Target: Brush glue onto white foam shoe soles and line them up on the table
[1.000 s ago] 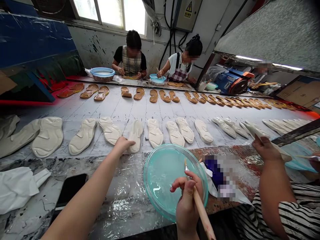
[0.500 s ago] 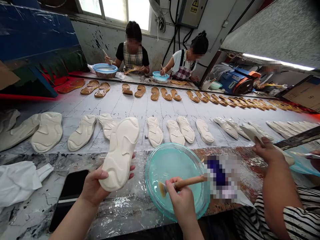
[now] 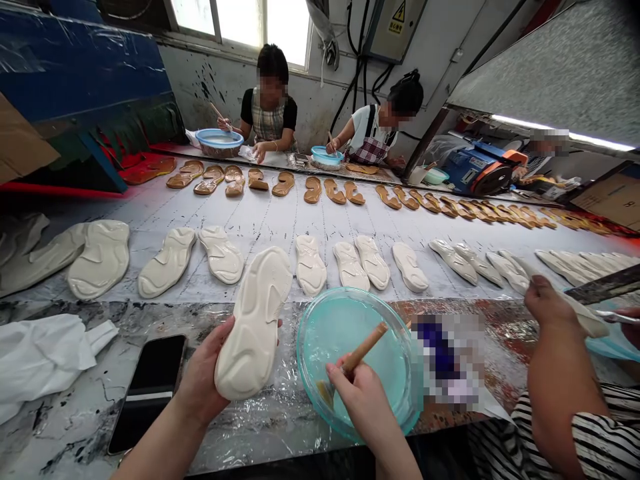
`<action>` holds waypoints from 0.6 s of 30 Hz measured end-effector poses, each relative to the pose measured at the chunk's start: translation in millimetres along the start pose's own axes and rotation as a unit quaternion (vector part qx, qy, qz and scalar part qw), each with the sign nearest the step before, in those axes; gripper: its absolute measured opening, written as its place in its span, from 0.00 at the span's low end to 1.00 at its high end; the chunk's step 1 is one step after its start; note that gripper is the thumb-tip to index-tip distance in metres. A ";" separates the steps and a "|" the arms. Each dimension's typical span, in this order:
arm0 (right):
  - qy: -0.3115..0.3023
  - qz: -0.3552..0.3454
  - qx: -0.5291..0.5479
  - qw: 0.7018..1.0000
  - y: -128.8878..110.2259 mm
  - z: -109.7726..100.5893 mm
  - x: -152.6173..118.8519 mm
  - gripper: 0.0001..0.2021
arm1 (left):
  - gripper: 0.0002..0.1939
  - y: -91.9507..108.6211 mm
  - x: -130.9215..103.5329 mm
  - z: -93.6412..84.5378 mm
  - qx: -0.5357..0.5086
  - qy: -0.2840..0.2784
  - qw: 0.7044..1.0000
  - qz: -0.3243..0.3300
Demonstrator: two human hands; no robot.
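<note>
My left hand is closed around a white shoe sole, gripped by its sides and tilted up above the table's front strip. In my right hand is a brush with a wooden handle; its pale bristles point down into a turquoise basin. The basin holds a cloudy liquid. Whether the bristle tips are under the liquid is hard to tell. Just beyond the held sole, more white soles lie in a loose row on the white belt.
A phone and crumpled white cloth lie at left. Brown soles line the belt's far side, where two people work with blue basins. At right, a co-worker's arm reaches in beside a blurred patch.
The brush has tipped more upright, with its bristles lower in the basin. My left hand and the sole have shifted slightly right and down. Across the belt, one person's hand no longer holds a brown sole.
</note>
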State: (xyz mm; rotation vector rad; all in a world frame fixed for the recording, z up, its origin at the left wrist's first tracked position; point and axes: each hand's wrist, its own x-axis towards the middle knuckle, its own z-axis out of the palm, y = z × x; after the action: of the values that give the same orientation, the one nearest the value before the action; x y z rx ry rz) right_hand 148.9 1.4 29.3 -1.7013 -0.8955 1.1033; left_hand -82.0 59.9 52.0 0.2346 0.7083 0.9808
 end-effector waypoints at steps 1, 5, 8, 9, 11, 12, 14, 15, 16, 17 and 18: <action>-0.011 0.007 0.033 0.999 -1.3 -0.8 -0.9 0.21 | 0.21 -0.6 -1.0 1.5 -0.001 -0.002 1.000 0.000; -0.014 0.011 0.170 0.985 -10.4 6.5 -17.9 0.24 | 0.23 -3.9 -6.9 10.5 -0.021 -0.029 0.999 -0.030; 0.005 -0.116 0.227 0.967 -23.9 25.7 -39.6 0.16 | 0.23 -7.0 -13.0 20.7 -0.037 -0.057 0.996 -0.050; 0.017 -0.206 0.221 0.953 -29.6 33.6 -45.9 0.12 | 0.23 -7.8 -15.4 24.3 -0.036 -0.066 0.996 -0.054; 0.047 -0.400 0.171 0.899 -41.3 47.9 -54.8 0.06 | 0.22 -8.5 -20.6 30.7 -0.028 -0.084 0.994 -0.061; 0.059 -0.468 0.143 0.870 -46.4 53.2 -57.3 0.05 | 0.21 -8.5 -23.3 33.3 -0.022 -0.094 0.993 -0.068; 0.068 -0.531 0.090 0.839 -53.5 59.1 -59.2 0.05 | 0.22 -7.8 -28.4 36.8 -0.015 -0.120 0.989 -0.086; 0.060 -0.540 0.063 0.837 -55.1 60.0 -59.4 0.05 | 0.23 -7.4 -30.8 38.0 -0.012 -0.130 0.987 -0.095; 0.049 -0.544 0.039 0.837 -55.6 60.1 -59.5 0.05 | 0.23 -7.0 -33.0 38.8 -0.008 -0.137 0.986 -0.098; 0.045 -0.544 0.021 0.837 -55.4 59.9 -59.9 0.05 | 0.23 -6.8 -35.0 39.4 -0.004 -0.139 0.986 -0.092; 0.051 -0.541 0.010 0.840 -54.7 59.8 -60.6 0.04 | 0.23 -6.7 -36.7 39.8 0.001 -0.136 0.988 -0.077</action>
State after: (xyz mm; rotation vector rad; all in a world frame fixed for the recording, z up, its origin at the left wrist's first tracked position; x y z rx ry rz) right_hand 67.0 -16.8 85.8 -0.9108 -1.4767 0.2314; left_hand -64.9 30.9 95.1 0.3047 0.4706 0.7828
